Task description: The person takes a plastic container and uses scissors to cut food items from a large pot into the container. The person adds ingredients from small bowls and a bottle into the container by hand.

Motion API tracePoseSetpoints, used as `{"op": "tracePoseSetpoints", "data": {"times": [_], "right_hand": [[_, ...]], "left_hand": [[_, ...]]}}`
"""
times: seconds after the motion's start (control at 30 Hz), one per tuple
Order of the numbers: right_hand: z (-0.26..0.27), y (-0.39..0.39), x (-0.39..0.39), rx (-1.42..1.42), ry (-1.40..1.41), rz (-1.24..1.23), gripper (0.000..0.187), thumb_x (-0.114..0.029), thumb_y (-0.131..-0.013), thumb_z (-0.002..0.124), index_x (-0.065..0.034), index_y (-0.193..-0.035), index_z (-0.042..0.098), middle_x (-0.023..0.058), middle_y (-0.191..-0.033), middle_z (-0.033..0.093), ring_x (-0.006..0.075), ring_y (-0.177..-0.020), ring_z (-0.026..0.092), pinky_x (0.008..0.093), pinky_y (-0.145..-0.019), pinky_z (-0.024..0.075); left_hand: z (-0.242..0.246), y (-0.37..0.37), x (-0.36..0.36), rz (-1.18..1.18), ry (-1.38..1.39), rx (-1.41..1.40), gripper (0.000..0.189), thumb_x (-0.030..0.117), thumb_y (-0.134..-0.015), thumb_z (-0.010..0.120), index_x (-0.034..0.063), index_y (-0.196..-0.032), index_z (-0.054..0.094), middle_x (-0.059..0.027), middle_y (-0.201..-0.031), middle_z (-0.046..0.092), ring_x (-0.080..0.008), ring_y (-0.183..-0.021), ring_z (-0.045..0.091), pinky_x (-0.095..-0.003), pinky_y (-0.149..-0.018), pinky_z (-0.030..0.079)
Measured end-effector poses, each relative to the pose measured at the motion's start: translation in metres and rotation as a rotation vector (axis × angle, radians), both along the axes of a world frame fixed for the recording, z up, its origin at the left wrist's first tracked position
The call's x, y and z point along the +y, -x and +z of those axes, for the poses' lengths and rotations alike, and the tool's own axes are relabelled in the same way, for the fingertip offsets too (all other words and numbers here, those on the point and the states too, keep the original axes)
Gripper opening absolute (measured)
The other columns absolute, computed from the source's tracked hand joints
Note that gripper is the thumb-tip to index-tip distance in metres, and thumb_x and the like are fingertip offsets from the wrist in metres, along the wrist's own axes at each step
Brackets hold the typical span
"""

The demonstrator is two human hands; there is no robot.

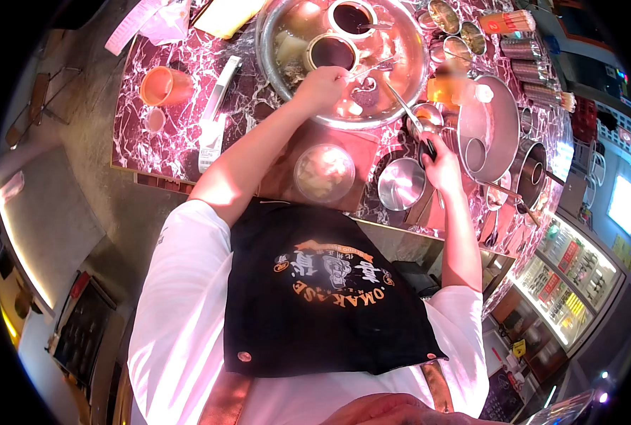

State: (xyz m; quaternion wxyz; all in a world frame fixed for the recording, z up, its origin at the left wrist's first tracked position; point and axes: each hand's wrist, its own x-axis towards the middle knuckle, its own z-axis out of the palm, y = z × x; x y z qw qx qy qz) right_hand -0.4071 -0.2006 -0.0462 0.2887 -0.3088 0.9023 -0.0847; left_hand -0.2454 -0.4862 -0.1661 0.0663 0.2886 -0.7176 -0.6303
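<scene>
My left hand (323, 89) is over the near left part of a large round metal pan (265, 58) of broth, closed on a thin skewer or stick that points right. A piece of dark food (366, 95) with a pale curled edge lies below the stick's far end. Scissors with dark handles (428, 151) are in my right hand (443, 166), at the pan's lower right; their long blades reach over the rim. Two round containers of dark sauce (332, 53) stand in the pan. Before me, a clear round bowl (324, 172) holds pale food.
An empty-looking steel bowl (401, 184) sits below my right hand. Rightward stand an oval metal pan (499, 127), a dark pot (541, 175), small cups and bundled skewers (506, 22). An orange cup (165, 86) is at left, near the marbled table's edge (151, 172).
</scene>
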Motion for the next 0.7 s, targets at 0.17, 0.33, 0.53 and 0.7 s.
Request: {"op": "tracePoseSetpoints", "data": {"times": [0.17,0.33,0.53,0.7], "right_hand": [[0.041,-0.033,0.024,0.100,0.109,0.040,0.059,-0.020,-0.078,0.075,-0.0184,-0.133,0.053,0.0150,-0.110,0.066,0.0308,-0.100,0.068,0.0423,-0.089,0.0532],[0.068,-0.096,0.020,0.067,0.109,0.081,0.063,-0.024,-0.077,0.075,-0.0184,-0.135,0.051,0.0131,-0.117,0.064,0.0306,-0.107,0.065,0.0430,-0.094,0.0512],[0.052,-0.167,0.063,0.039,0.194,0.163,0.054,0.000,-0.079,0.070,-0.0169,-0.129,0.058,0.0160,-0.107,0.068,0.0361,-0.095,0.068,0.0436,-0.081,0.0540],[0.062,-0.197,0.084,-0.047,-0.008,0.118,0.053,-0.007,-0.080,0.070,-0.0183,-0.130,0.057,0.0171,-0.110,0.067,0.0378,-0.102,0.066,0.0457,-0.087,0.0526]], "left_hand": [[0.049,-0.037,-0.009,-0.063,-0.009,0.066,0.022,0.017,-0.096,0.056,0.0014,-0.104,0.069,0.0028,-0.065,0.056,-0.0066,-0.059,0.049,-0.0262,-0.056,0.041],[0.079,-0.096,-0.009,-0.341,0.036,0.070,0.021,0.020,-0.099,0.058,0.0026,-0.100,0.069,0.0036,-0.064,0.052,-0.0062,-0.059,0.047,-0.0262,-0.054,0.038],[0.069,-0.167,0.016,-0.379,0.004,0.026,0.025,0.018,-0.098,0.060,0.0027,-0.114,0.070,0.0008,-0.070,0.058,-0.0064,-0.062,0.051,-0.0255,-0.056,0.043],[0.061,-0.207,0.036,-0.363,0.025,-0.115,0.025,0.018,-0.098,0.058,0.0003,-0.112,0.070,0.0001,-0.069,0.058,-0.0068,-0.062,0.051,-0.0261,-0.056,0.043]]}}
